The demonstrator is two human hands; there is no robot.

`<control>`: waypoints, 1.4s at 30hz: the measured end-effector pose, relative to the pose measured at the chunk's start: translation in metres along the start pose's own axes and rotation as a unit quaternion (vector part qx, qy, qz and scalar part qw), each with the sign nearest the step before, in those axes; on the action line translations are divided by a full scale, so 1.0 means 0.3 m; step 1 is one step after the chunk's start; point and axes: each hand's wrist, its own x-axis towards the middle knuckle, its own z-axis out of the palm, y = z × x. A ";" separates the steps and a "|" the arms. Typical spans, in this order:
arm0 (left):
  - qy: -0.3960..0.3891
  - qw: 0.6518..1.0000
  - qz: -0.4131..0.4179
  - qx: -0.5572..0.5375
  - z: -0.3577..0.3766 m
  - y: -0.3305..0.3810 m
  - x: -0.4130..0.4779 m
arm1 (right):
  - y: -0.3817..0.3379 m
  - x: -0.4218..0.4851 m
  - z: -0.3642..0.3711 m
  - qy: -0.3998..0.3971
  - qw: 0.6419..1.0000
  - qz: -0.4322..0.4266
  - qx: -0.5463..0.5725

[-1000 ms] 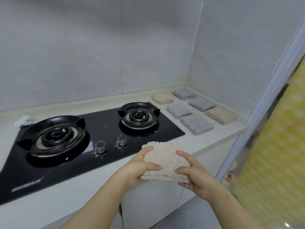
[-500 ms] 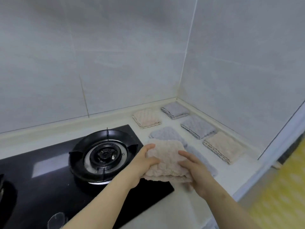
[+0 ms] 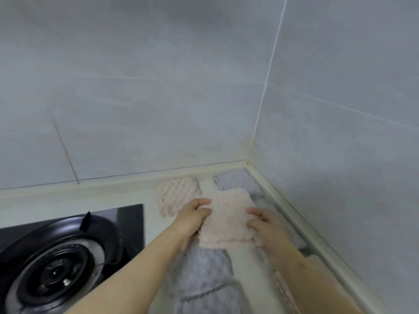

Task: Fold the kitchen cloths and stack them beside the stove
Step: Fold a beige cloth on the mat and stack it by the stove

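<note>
Your fingers [image 3: 254, 211] pinching the folded pink cloth [image 3: 226, 219] by both side edges, left hand [image 3: 192, 218], right hand [image 3: 267, 227], cloth over grey cloths [image 3: 204, 270] on the tabletop [image 3: 127, 196], right of the stove [image 3: 56, 264], second pink cloth [image 3: 176, 196] just beyond, far left

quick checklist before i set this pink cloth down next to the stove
1. Held pink cloth folded flat: ok.
2. Grip: ok, the left hand holds its left edge and the right hand its right edge.
3. Clear of the burner: ok, the burner sits well to the left.
4. Landing spot under the cloth: cannot tell, the cloth hides it.
5. Cloths in one stack: not ok, the pink cloth by the wall and the near grey cloth lie apart on the counter.
</note>
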 end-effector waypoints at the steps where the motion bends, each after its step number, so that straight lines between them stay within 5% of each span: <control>1: 0.014 1.000 0.002 0.000 0.033 0.014 0.035 | -0.013 0.049 -0.024 -0.007 1.000 -0.003 -0.005; 7: 0.070 0.997 0.016 -0.009 0.166 0.078 0.246 | -0.088 0.334 -0.114 -0.052 0.998 -0.015 -0.019; 19: 0.118 0.992 -0.027 -0.029 0.306 0.123 0.640 | -0.094 0.751 -0.102 0.015 0.982 -0.075 -0.171; 27: 0.135 0.990 -0.002 0.041 0.311 0.063 0.738 | -0.014 0.782 -0.055 0.032 0.835 -0.173 -0.521; 31: 0.134 0.981 0.026 0.141 0.316 0.007 0.757 | 0.003 0.807 -0.043 -0.005 0.816 -0.224 -0.533; 35: 0.153 0.931 0.025 0.330 0.306 -0.037 0.763 | 0.015 0.833 -0.047 -0.058 0.793 -0.227 -0.562; 40: 0.128 0.913 -0.008 0.388 0.303 -0.049 0.773 | 0.009 0.838 -0.047 -0.097 0.770 -0.215 -0.593; 42: 0.112 0.920 -0.019 0.374 0.298 -0.043 0.769 | -0.001 0.834 -0.049 -0.118 0.786 -0.192 -0.575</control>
